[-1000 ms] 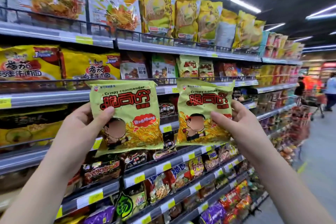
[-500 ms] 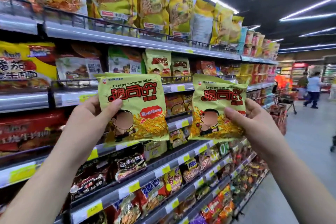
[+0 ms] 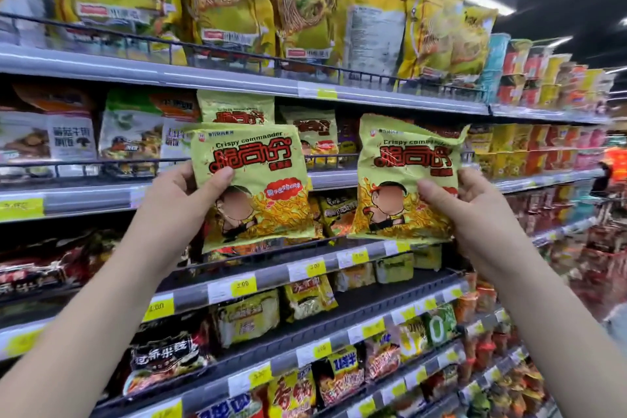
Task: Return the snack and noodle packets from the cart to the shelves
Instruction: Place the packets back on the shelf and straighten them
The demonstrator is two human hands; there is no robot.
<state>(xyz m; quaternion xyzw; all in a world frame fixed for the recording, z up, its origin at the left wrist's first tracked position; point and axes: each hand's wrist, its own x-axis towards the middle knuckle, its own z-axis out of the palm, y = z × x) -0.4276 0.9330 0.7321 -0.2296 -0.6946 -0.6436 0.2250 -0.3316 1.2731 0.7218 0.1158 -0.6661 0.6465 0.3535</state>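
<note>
Two yellow-green "Crispy commander" snack packets are held up in front of the shelves. My left hand [image 3: 183, 204] pinches the left packet [image 3: 258, 187] at its left edge, thumb on the front. My right hand [image 3: 471, 210] pinches the right packet [image 3: 403, 180] at its right edge. Just behind them, on the second shelf [image 3: 339, 176] from the top, stand matching yellow-green packets [image 3: 237, 108]. No cart is in view.
The top shelf [image 3: 237, 78] carries big yellow noodle bags [image 3: 305, 7]. Lower shelves [image 3: 339, 312] hold small noodle packets behind yellow price tags. Cup noodles [image 3: 543, 78] fill the far shelves at right. The aisle floor runs along the right edge.
The view has moved right along the shelves and closer. Both packets now sit level with the matching packets on the second shelf; my hands hold them as before.
</note>
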